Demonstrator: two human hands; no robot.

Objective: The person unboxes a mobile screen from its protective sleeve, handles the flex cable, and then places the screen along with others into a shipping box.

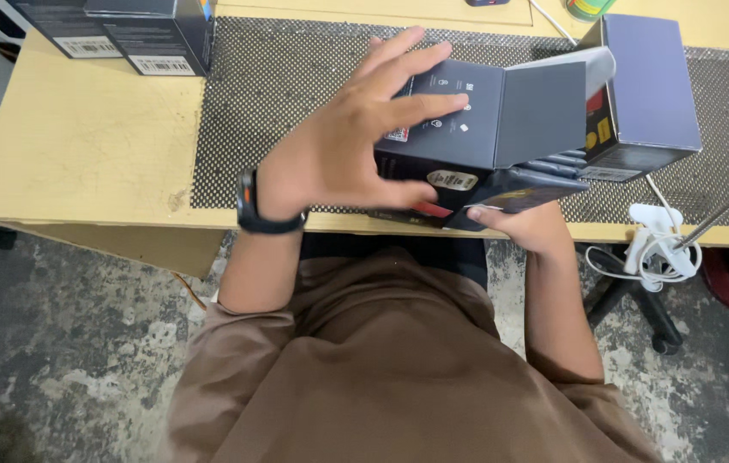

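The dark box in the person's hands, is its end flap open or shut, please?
Open: the dark box's flap stands folded outward, while the left hand rests on top.

Left hand [351, 141] fingers spread flat; right hand [529, 225] curled, gripping underneath.

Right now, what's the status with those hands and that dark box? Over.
Left hand spread flat on the dark box, end flap open. Right hand gripping the box from below. Second dark box close behind on the mesh mat.
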